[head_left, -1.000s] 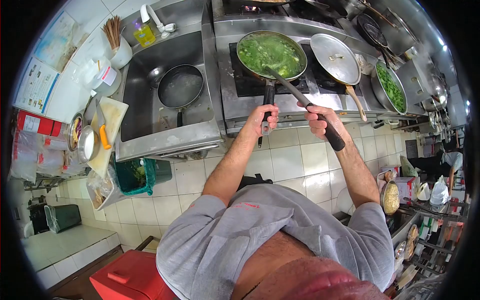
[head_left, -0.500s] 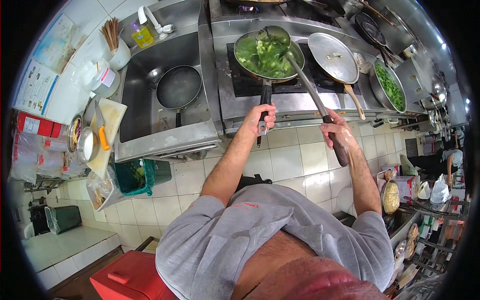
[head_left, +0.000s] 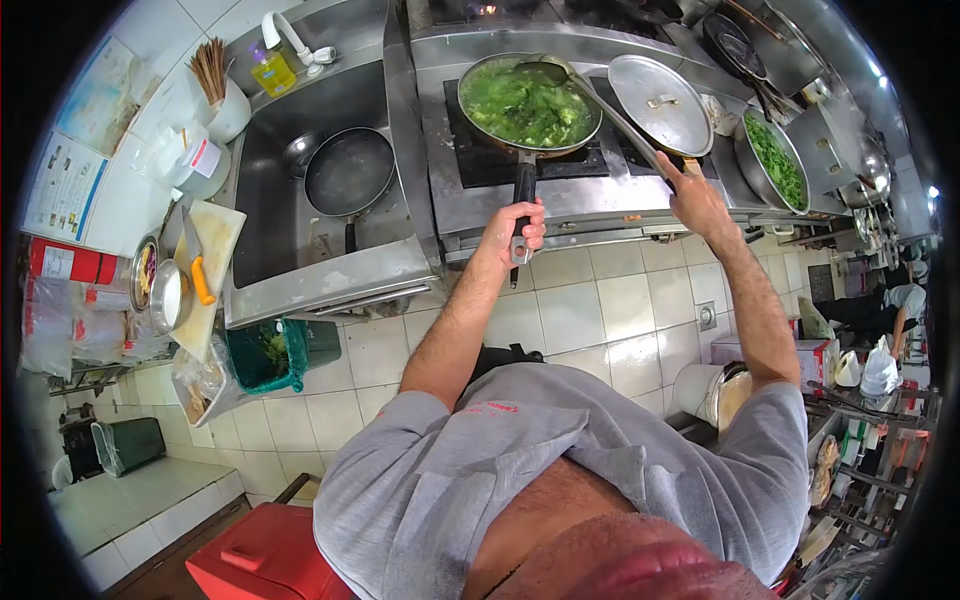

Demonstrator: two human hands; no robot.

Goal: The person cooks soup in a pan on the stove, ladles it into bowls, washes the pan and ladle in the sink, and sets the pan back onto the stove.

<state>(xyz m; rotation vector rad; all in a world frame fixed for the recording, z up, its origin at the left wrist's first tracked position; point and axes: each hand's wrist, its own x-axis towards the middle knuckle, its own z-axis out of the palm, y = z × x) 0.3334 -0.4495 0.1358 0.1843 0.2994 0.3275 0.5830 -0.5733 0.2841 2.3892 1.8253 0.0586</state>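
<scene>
My left hand is closed around the black handle of a frying pan, which sits on the stove. Green leafy vegetables in liquid fill the pan. In my right hand is the handle of a long metal ladle; its bowl rests at the far rim of the pan, over the greens. Beside the pan, a metal lid covers another pan, whose wooden handle is mostly hidden behind my right hand.
To the left, a sink holds an empty-looking black frying pan. An orange-handled knife lies on a cutting board. A metal bowl of chopped greens stands at the right. Another person is at far right.
My right hand has moved forward and right with the ladle. The ladle's bowl, which held greens raised above the pan, is lowered to the far rim. My left hand keeps its grip.
</scene>
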